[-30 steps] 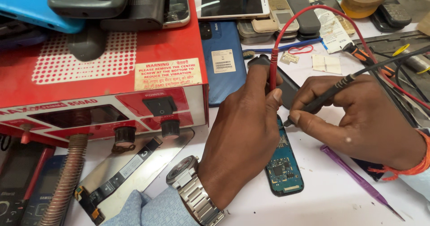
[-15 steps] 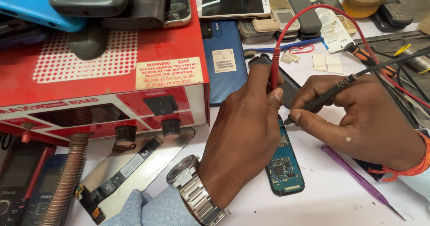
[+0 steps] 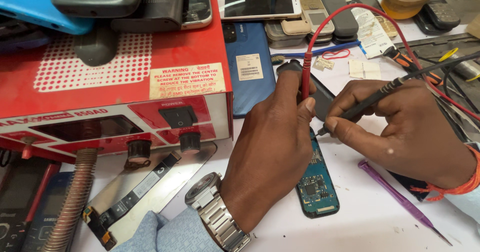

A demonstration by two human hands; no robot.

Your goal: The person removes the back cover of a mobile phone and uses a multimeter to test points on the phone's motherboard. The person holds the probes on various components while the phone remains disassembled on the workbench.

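Note:
A teal phone circuit board [image 3: 317, 184] lies flat on the white bench between my hands. My left hand [image 3: 272, 147], a steel watch at its wrist, pinches a red test probe [image 3: 305, 77] upright, tip down at the board's upper end. My right hand [image 3: 405, 127] grips a black probe [image 3: 372, 99] like a pen, its tip touching the board's top edge. The probes' red and black leads run off to the upper right. My left hand hides the board's upper left part.
A red hot-air station [image 3: 115, 92] with knobs and a ribbed hose [image 3: 72, 202] fills the left. A blue phone back [image 3: 250, 67], a white smartphone [image 3: 257, 3], several old handsets, a purple pry tool [image 3: 400, 199] and a screwdriver [image 3: 415, 64] lie around.

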